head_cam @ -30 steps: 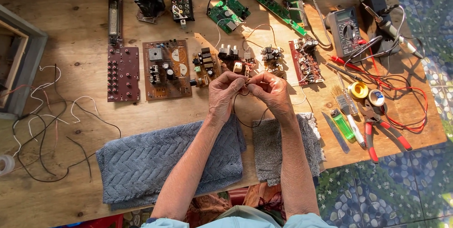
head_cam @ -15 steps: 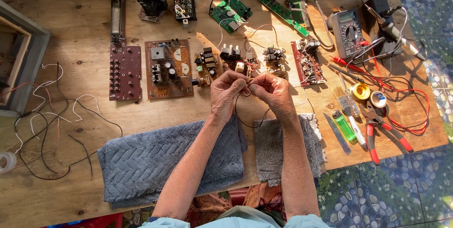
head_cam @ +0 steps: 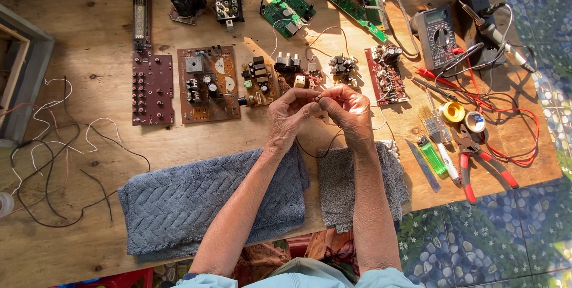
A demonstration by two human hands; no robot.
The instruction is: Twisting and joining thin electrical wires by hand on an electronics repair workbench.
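**Both hands pinch a thin dark wire above the bench**

The left hand [head_cam: 289, 112] and right hand [head_cam: 348, 109] meet fingertip to fingertip near the middle of the wooden bench [head_cam: 89, 26]. Each grip is closed on a thin dark wire [head_cam: 313, 151], which hangs in a loop toward 6 o'clock, down between the wrists. The pinch itself is too small to make out in detail.

At 6 o'clock from the hands lie two grey towels: a large one [head_cam: 196, 198] under the left forearm and a smaller one [head_cam: 342, 184] under the right. At 12 o'clock, just beyond the fingertips, sits a row of small circuit boards [head_cam: 286, 73]; a brown board [head_cam: 208, 84] lies at 9 o'clock. At 3 o'clock are red-handled pliers [head_cam: 482, 166], a green lighter [head_cam: 432, 157] and solder spools [head_cam: 453, 112]. A multimeter [head_cam: 436, 35] sits at 1 o'clock. Loose wires [head_cam: 53, 163] sprawl far off at 8 o'clock.
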